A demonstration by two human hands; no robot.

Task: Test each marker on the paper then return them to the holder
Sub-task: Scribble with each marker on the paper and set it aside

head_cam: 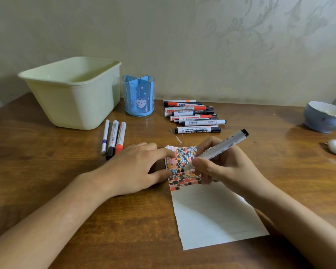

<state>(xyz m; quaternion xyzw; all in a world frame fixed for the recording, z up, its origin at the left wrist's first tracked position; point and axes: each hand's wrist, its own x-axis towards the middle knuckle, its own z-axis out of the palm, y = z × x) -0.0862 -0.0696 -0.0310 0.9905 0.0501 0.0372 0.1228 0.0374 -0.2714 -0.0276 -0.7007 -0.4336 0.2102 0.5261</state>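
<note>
Drawing on the paper with a marker

The right hand (219,166) holds a marker (219,148) with its tip on the paper (211,214) on the brown surface (47,162). The left hand (136,167) lies flat and presses the paper's edge. The blue holder (138,95) stands behind, between three markers (113,138) and a pile of markers (194,116).

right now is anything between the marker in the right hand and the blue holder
Nothing visible blocks it. The marker in the right hand has bare table up to the holder, whose top is open.
</note>
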